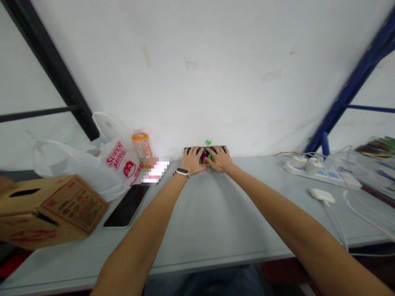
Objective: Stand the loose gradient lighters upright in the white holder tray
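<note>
At the back of the table, against the wall, stands a small dark thing with bright green and purple patches [202, 158]. Its exact kind is hard to make out because both hands cover most of it. My left hand [193, 160], with a fitness band on the wrist, lies over its left part, fingers stretched out. Over its right part rests my right hand [219, 159], fingers spread and flat. The thumbs come close together near the middle. A small green shape [208, 142] shows just behind the thing.
To the left are a cardboard box [74, 205], a white plastic bag [114, 168], an orange-capped drink bottle [142, 144] and a black phone [127, 207]. At right lie a power strip [327, 174], a white charger [321, 195] and loose cables. The grey table [216, 222] ends at the wall.
</note>
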A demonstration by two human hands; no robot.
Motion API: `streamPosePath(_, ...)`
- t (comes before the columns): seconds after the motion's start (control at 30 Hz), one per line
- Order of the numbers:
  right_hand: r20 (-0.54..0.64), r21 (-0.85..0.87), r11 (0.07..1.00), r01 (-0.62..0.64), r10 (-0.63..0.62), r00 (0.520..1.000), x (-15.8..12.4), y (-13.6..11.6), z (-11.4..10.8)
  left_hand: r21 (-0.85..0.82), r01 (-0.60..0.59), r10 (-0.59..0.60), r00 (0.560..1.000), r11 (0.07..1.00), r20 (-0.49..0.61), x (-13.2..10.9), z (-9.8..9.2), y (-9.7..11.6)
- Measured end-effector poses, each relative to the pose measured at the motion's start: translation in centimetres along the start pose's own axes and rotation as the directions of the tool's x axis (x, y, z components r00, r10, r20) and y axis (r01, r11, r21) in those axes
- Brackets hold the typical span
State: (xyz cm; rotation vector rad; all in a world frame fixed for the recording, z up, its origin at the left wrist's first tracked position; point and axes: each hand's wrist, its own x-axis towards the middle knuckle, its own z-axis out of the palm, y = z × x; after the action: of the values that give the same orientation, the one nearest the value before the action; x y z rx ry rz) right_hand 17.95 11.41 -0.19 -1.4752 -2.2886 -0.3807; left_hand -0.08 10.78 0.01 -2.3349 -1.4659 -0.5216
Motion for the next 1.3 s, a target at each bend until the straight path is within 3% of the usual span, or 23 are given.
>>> streamPosePath(0.6, 0.084, 0.036, 0.999, -0.012, 0.009, 0.996, 0.4, 0.0, -0.4, 0.008, 0.021, -0.022, 0.998, 1.0, 0.066, 0.3, -0.4, 0.1)
streamPosePath(0.73, 0.009, 0.074, 0.996, -0.05, 0.049, 0.999, -1.1, 0.5, -0.8, -0.037, 0.023, -0.026, 0.997, 0.999, -0.066, -0.2, -1.6, 1.1)
streamPosePath(0.87, -0.06, 0.176, 0.984, -0.038, 0.049, 0.997, -5.3, 0.2, -0.8, -0.132, -0.022, -0.001, 0.985, 0.991, -0.173, -2.8, -3.0, 3.0)
streamPosePath(0.93, -0.039, 0.251, 0.967, -0.052, 0.064, 0.997, -7.6, -0.5, -0.7, -0.179, -0.004, -0.021, 0.99, 0.984, -0.137, -4.5, -3.1, 4.0)
streamPosePath(1.03, 0.059, 0.324, 0.945, -0.046, 0.028, 0.998, -9.7, -1.5, -0.6, -0.254, 0.031, -0.032, 0.999, 0.967, 0.001, -6.8, -2.5, 5.0)
streamPosePath(1.13, 0.117, 0.349, 0.936, -0.039, -0.003, 0.993, -10.3, -2.1, -0.8, -0.312, 0.046, -0.015, 0.995, 0.949, 0.1, -8.1, -1.7, 5.4)
streamPosePath(1.3, 0.152, 0.36, 0.93, -0.075, 0.021, 0.988, -10.1, -2.0, -0.9, -0.47, 0.049, 0.013, 0.992, 0.881, 0.128, -8.8, -1.4, 5.1)
